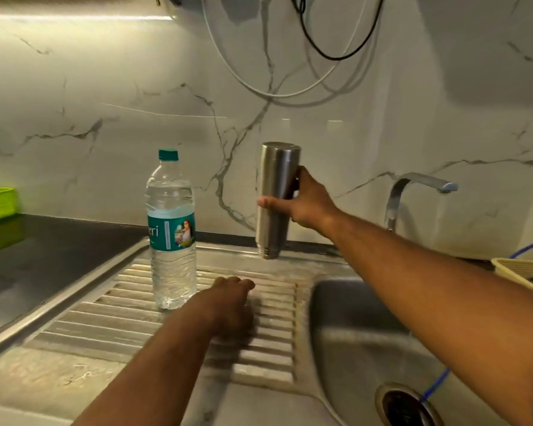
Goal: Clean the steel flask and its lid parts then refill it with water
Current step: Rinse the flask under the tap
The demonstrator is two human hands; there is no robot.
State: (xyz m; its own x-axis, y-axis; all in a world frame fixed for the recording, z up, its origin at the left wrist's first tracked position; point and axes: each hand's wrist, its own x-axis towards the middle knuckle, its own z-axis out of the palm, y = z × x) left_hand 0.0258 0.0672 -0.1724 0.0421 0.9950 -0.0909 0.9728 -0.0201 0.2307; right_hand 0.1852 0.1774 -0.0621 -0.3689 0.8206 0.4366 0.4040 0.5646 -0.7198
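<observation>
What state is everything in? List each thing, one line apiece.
Brushed steel cylindrical flask: held in air by right hand, threaded end down.
Clear plastic water bottle: upright, teal cap on, holding water.
Curved steel tap: no water running.
Left hand: flat on ribbed steel drainboard, holding nothing.

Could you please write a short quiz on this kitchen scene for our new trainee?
1. True or false: the bottle lies on its side.
2. Which hand grips the flask?
3. The bottle's cap is: A red, B teal, C white.
Key: 1 false, it stands upright on the drainboard; 2 the right hand; 3 B.
</observation>
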